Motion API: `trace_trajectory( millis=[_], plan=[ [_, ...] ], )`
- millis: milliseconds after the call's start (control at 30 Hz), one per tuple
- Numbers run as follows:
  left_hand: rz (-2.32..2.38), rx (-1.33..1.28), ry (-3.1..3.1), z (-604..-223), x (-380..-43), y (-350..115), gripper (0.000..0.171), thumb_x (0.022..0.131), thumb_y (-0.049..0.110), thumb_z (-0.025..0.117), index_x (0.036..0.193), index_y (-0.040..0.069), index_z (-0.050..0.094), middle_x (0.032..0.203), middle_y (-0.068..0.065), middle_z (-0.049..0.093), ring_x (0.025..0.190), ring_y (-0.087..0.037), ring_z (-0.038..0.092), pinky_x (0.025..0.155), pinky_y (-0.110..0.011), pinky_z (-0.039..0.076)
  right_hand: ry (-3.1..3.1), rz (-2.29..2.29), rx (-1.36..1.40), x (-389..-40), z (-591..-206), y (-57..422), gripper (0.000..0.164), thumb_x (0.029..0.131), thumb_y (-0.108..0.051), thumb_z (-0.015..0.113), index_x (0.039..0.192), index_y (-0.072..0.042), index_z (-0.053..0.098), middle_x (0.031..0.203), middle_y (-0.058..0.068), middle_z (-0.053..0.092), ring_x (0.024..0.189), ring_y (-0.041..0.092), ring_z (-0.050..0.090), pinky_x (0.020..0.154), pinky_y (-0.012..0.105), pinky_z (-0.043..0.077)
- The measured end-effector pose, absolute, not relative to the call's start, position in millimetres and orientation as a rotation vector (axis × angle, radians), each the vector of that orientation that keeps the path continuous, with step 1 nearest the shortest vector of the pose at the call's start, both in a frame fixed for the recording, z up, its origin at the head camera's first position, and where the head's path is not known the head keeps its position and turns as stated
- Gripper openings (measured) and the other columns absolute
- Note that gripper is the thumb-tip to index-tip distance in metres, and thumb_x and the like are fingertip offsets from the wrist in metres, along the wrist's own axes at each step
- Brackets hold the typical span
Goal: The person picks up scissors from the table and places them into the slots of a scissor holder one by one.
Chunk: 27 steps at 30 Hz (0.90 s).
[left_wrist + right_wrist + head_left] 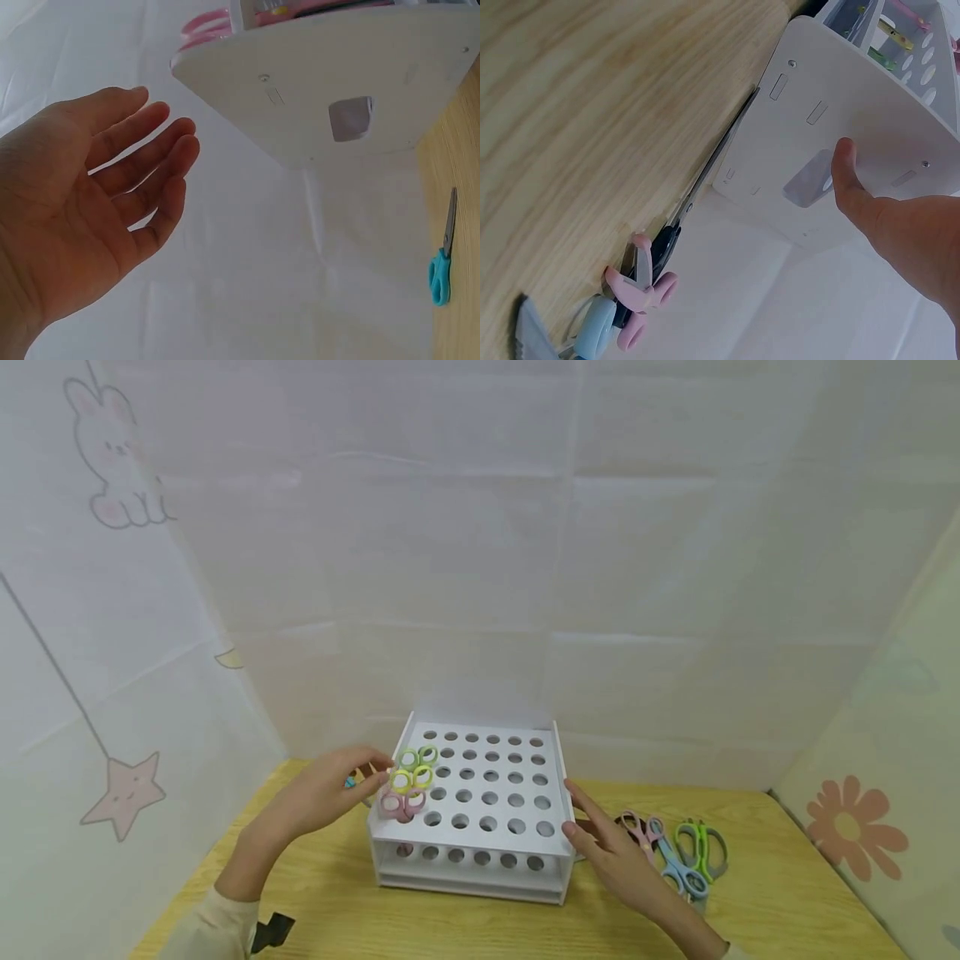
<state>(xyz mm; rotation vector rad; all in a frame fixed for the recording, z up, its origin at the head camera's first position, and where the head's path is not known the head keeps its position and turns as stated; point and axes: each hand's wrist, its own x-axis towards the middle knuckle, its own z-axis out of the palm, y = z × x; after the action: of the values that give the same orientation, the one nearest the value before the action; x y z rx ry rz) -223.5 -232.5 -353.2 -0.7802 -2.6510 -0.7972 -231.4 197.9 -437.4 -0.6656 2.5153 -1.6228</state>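
A white rack (465, 837) with rows of round holes stands on the table. Green scissors (418, 761), yellow scissors (412, 782) and pink scissors (405, 811) sit handles up along its left side. My left hand (322, 789) is by the rack's left edge, fingers loosely bent. In the left wrist view, that hand (90, 195) holds nothing and is apart from the side panel (285, 82). My right hand (618, 864) rests its fingers against the rack's right side. The right wrist view shows its thumb (847, 176) near the panel's cutout; its other fingers are hidden there.
Teal scissors (442, 277) lie on the table left of the rack. To the right lie pink scissors (649, 838), blue scissors (673, 862), green scissors (702, 850) and a black-handled pair (662, 246). A small black object (274, 931) is near the left sleeve. Pale sheets (480, 568) enclose the table.
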Motion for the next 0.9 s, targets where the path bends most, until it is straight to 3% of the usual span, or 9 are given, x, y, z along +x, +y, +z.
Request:
trace_trajectory(
  millis=[700, 900],
  plan=[
    [-0.961, -0.538, -2.552, -414, -276, -292, 0.032, 0.105, 0.017, 0.060, 0.134, 0.002, 0.060, 0.115, -0.010, 0.067, 0.103, -0.029, 0.063, 0.082, -0.049, 0.052, 2.518, -1.626, -0.665, -232, -438, 198, 0.062, 0.109, -0.031, 0.051, 0.164, -0.031, 0.021, 0.159, 0.016, 0.033, 0.131, 0.034, 0.052, 0.096, 0.040, 0.052],
    [-0.928, -0.483, -2.615, -436, -286, -307, 0.036, 0.104, 0.018, 0.061, 0.135, 0.000, 0.059, 0.127, -0.018, 0.063, 0.109, -0.037, 0.061, 0.088, -0.055, 0.051, 2.508, -1.640, -0.688, -232, -439, 198, 0.062, 0.109, -0.029, 0.051, 0.164, -0.028, 0.021, 0.158, 0.016, 0.034, 0.130, 0.034, 0.052, 0.095, 0.038, 0.052]
  ],
)
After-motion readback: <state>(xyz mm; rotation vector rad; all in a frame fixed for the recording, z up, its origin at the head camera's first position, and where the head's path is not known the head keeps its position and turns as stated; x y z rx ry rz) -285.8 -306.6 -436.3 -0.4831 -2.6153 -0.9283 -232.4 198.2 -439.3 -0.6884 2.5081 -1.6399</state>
